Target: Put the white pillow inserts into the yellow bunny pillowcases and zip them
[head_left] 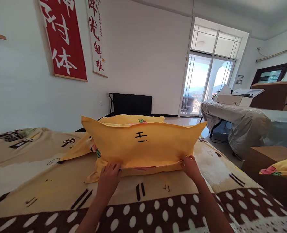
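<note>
A yellow pillow with "Hi" printed on it stands tilted up on the bed, its two upper corners pointing outward. My left hand is closed on its lower left edge. At the lower right edge my right hand pinches the same pillow, fingertips curled over the cloth. Beneath that edge another yellow layer shows, and I cannot tell if it is a second pillow. Behind stands more yellow cloth with a strawberry print. A yellow corner piece sticks out to the left.
A beige patterned blanket with a polka-dot border covers the bed. On the right stand a brown box with yellow strawberry-print cloth and a plastic-covered table bearing cartons. A black panel leans by the far wall.
</note>
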`<state>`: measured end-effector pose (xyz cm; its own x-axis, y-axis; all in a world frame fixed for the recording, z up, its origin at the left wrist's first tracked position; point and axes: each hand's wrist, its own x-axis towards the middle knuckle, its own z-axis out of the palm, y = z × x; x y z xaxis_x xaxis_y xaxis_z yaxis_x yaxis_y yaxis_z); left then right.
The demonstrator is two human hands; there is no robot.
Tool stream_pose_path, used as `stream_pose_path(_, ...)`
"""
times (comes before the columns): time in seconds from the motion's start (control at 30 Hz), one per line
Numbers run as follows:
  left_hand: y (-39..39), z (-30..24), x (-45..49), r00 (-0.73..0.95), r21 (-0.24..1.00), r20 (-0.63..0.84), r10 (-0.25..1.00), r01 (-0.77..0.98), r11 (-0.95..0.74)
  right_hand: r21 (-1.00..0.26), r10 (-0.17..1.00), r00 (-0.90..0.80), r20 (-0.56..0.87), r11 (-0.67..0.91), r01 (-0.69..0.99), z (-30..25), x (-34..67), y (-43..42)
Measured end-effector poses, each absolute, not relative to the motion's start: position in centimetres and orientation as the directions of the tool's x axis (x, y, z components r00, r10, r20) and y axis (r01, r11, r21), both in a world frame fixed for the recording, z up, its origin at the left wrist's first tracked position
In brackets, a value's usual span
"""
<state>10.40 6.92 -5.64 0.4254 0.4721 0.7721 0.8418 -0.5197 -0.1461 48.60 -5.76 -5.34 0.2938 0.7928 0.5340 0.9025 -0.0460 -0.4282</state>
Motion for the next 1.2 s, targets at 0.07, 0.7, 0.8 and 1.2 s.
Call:
stream_pose_path(0.07, 6.8, -5.9, 10.4, 0.412, -0.155, 0.791, 0.453, 0.850, -0.504, -0.471, 0.766, 0.309, 0.563, -0.011, 0.882, -5.7, 48.3, -6.1)
stream_pose_path(0.7, 6.4, -6.2, 11.1, 0.395, -0.176, 0.823, 0.409, 0.861, -0.477, -0.985, 0.576, 0.799, 0.169, 0.070, 0.158, -8.9, 50.8, -5.6)
stream_pose_path(0.8, 7.0, -6.7, 10.7, 0.363, -0.026, 0.812, 0.458, 0.806, -0.592, -0.991, 0.666, 0.735, 0.130, 0.089, 0.095, -9.0, 50.1, -5.2)
stream_pose_path(1.2, 5.9, -2.1, 8.8, -0.186, 0.927, 0.302, 0.935, 0.287, -0.242, -0.969, 0.631, 0.736, 0.245, 0.174, 0.174, -7.1, 48.2, -5.4)
